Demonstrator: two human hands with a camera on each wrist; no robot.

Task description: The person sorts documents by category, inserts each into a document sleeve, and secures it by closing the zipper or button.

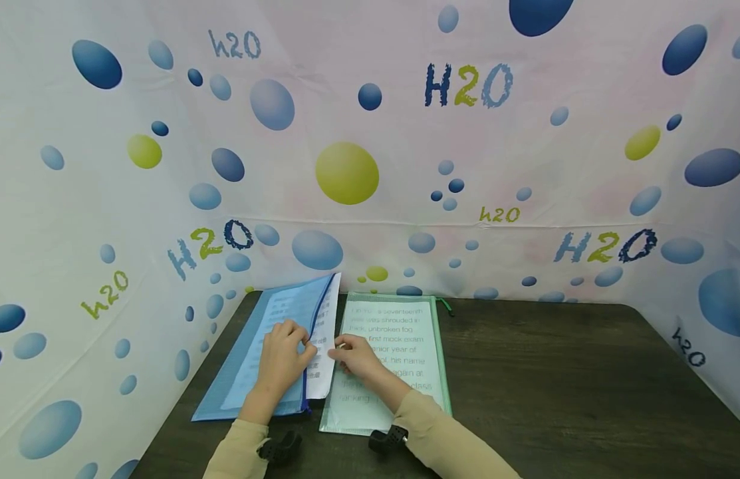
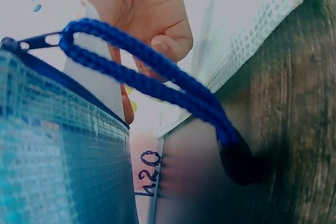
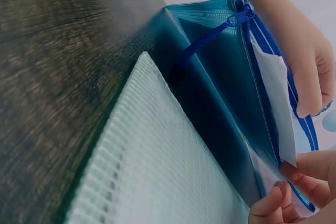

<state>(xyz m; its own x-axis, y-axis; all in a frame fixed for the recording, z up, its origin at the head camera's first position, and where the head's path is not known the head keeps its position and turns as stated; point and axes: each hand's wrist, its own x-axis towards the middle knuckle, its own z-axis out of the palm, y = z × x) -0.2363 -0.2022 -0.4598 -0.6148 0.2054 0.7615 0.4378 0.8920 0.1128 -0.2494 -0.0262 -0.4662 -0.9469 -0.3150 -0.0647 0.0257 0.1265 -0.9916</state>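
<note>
A blue zip pouch [image 1: 223, 392] lies at the left of the table, its zipper side open and lifted. My left hand [image 1: 284, 356] pinches the pouch's upper zipper edge, as the right wrist view shows. White printed paper [image 1: 328, 313] sticks out of the opening on the right. My right hand [image 1: 360, 359] pinches the edge of this paper between thumb and fingers, right beside the opening. A blue cord zipper pull [image 2: 202, 109] hangs off the pouch's near corner. Under my right forearm is a green mesh zip pouch [image 1: 432, 332] with a large-print English sheet inside.
The dark wooden table [image 1: 555, 386] stretches off to the right. A white cloth backdrop [image 1: 405, 133] with coloured dots and "H2O" lettering stands behind it and along both sides. The green pouch's zipper pull [image 1: 446, 306] lies at its far right corner.
</note>
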